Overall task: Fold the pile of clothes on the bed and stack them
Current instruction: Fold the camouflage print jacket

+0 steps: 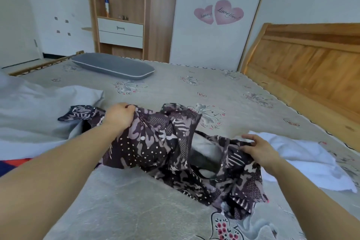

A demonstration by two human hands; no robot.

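Gripping the shirt [175, 152] bunched, left hand [119, 116] at 10 o'clock, right hand [260, 151] pinching its edge, risks folding creases in.

Bright, even, diffuse indoor light; no glare.
Only soft shadows under the patterned garment [175, 148] on the bed [136, 200]. Strong wide-angle bending at the edges: headboard [311, 60] and wardrobe door [220, 15] lean and curve. Slightly soft, smeared throughout.

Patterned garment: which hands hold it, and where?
Both. The left hand grips a bunched upper edge of the patterned garment; the right hand pinches its right side.
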